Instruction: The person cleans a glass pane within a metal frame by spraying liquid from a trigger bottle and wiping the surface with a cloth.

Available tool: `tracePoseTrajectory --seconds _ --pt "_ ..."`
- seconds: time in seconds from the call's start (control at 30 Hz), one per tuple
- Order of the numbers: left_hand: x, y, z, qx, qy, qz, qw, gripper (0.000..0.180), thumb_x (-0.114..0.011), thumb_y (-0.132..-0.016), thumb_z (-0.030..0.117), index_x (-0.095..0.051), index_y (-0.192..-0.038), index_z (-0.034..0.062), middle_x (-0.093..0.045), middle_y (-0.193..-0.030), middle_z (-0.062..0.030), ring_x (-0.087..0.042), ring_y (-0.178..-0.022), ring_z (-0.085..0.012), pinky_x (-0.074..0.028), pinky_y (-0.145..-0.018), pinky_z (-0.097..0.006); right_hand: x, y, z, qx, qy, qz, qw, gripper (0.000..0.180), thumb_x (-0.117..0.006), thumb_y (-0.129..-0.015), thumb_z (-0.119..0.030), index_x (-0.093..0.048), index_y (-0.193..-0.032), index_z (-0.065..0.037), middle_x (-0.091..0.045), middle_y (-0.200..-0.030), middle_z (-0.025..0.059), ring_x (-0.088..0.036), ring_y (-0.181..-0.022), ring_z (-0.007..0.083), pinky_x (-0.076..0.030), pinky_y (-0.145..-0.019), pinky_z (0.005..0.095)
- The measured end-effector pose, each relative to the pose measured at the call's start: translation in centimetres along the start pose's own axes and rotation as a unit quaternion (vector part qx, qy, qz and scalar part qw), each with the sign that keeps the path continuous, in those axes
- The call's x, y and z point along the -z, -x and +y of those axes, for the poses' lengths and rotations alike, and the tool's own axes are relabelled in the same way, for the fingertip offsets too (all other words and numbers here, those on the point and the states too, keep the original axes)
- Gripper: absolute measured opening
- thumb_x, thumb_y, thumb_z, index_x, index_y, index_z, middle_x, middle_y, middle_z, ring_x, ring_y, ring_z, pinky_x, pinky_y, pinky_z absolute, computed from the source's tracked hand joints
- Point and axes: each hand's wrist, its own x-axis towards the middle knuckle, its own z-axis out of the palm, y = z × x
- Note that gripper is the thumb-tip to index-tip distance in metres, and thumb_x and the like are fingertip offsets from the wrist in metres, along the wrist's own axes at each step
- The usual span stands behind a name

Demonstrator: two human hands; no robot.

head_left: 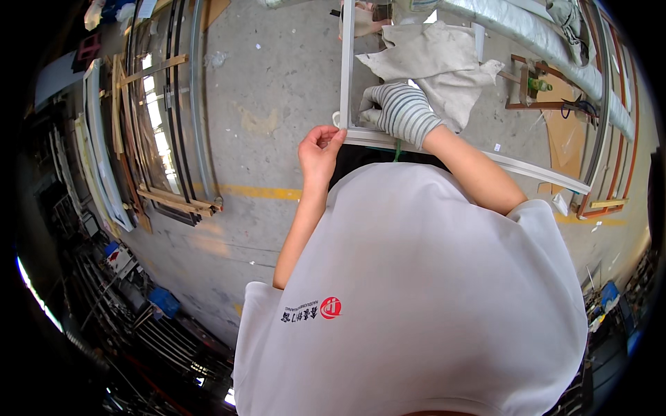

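Note:
A window frame [479, 160] of pale metal profile lies in front of me, its near left corner between my hands. My bare left hand [320, 154] is at the outer side of that corner, thumb and fingertips pinched together. What they hold is too small to make out. A small white loop [336, 119] shows just above those fingertips, against the upright bar. My right hand [402, 114], in a grey-and-white striped glove, is inside the corner with its fingers curled down; what is under them is hidden. A crumpled whitish cloth [433, 59] lies just beyond the glove.
Long wrapped profiles [527, 41] cross the far right. Scissors [579, 107] and a green bottle-like thing [540, 84] lie near a brown frame [513, 105]. Glazed frames and wooden strips [154, 71] stand at left. A yellow line [263, 192] crosses the concrete floor.

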Motion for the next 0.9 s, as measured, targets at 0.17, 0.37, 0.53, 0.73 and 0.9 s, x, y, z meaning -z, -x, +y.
tracePoseTrajectory --seconds 0.17,0.37,0.53,0.73,0.9 --pt "-0.1 0.0 0.6 0.02 0.011 -0.007 1.0 0.015 -0.073 -0.082 0.009 -0.066 -0.091 0.0 -0.066 -0.081 -0.0015 -0.058 -0.073 -0.0073 -0.047 -0.07 -0.021 -0.5 -0.4 -0.4 0.004 0.02 0.023 1.0 0.018 -0.063 -0.079 -0.028 -0.066 -0.085 -0.011 -0.067 -0.076 0.0103 -0.064 -0.074 0.0302 -0.05 -0.069 0.0413" --pt "0.0 -0.2 0.6 0.019 0.042 -0.023 0.999 0.016 -0.074 -0.08 0.007 -0.066 -0.091 0.0 -0.066 -0.081 -0.0016 -0.059 -0.073 -0.0077 -0.047 -0.071 -0.021 -1.0 -0.3 -1.0 0.01 0.064 0.012 0.998 0.018 -0.064 -0.078 -0.026 -0.066 -0.086 -0.01 -0.067 -0.077 0.0126 -0.065 -0.076 0.0318 -0.051 -0.068 0.0435" --pt "0.3 -0.5 0.8 0.013 0.012 -0.023 1.0 0.017 -0.075 -0.079 0.008 -0.066 -0.09 0.0001 -0.066 -0.081 -0.0029 -0.059 -0.072 -0.008 -0.048 -0.069 -0.022 -0.8 -0.4 -1.7 0.026 0.124 -0.037 0.991 0.016 -0.061 -0.08 -0.022 -0.067 -0.089 -0.01 -0.069 -0.08 0.0123 -0.067 -0.079 0.0315 -0.053 -0.068 0.0435" --pt "0.3 -0.2 1.3 0.03 0.01 -0.02 0.999 0.016 -0.075 -0.079 0.008 -0.065 -0.09 0.0004 -0.065 -0.08 -0.0023 -0.058 -0.071 -0.0076 -0.048 -0.069 -0.021 -0.8 -0.4 -2.0 0.052 0.155 -0.039 0.986 0.015 -0.06 -0.08 -0.016 -0.068 -0.09 -0.009 -0.07 -0.081 0.0119 -0.069 -0.08 0.0299 -0.054 -0.065 0.0427" --pt "0.3 -0.3 0.7 0.027 0.027 -0.021 0.999 0.016 -0.075 -0.08 0.009 -0.065 -0.089 0.0004 -0.066 -0.08 -0.0024 -0.058 -0.072 -0.0074 -0.048 -0.069 -0.021 -1.5 -0.8 -1.0 0.04 0.147 -0.027 0.988 0.017 -0.058 -0.081 -0.026 -0.066 -0.085 -0.012 -0.066 -0.071 0.0115 -0.064 -0.07 0.0326 -0.05 -0.065 0.0453"
